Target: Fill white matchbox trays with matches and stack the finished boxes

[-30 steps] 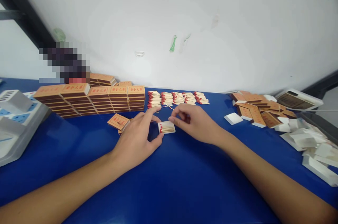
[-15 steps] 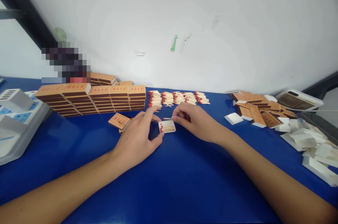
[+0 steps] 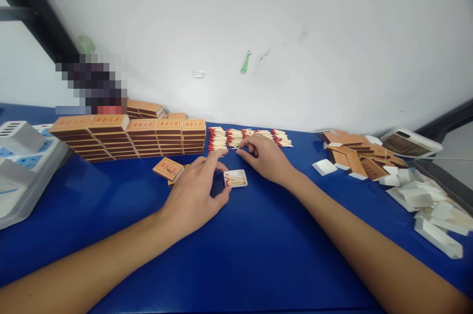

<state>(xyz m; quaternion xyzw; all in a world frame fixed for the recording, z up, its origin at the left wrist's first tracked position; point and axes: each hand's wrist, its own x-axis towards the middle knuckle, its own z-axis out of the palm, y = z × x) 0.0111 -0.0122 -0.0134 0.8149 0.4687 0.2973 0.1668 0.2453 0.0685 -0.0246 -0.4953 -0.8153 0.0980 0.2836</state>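
My left hand (image 3: 197, 188) holds a small white matchbox tray (image 3: 241, 174) on the blue table, thumb at its near-left corner and fingers behind. Several red-headed matches (image 3: 233, 181) lie inside it, heads to the left. My right hand (image 3: 266, 156) is beyond the tray, at the front of the match piles (image 3: 217, 139). Its thumb and forefinger pinch the end of a match (image 3: 232, 146); the fingertips partly hide it. Orange matchbox sleeves (image 3: 168, 169) lie just left of my left hand, which partly covers them.
Stacked matchboxes (image 3: 144, 139) form a wall at the back left. A power strip (image 3: 40, 176) stands at the far left. To the right lie loose matchbox sleeves (image 3: 356, 161), a white tray (image 3: 324, 167) and a heap of white trays (image 3: 421, 193). A white wall (image 3: 295, 87) rises behind the table.
My right hand has moved from the tray's far edge back to the match piles. The match it held above the tray no longer shows there. My left hand stays on the tray.
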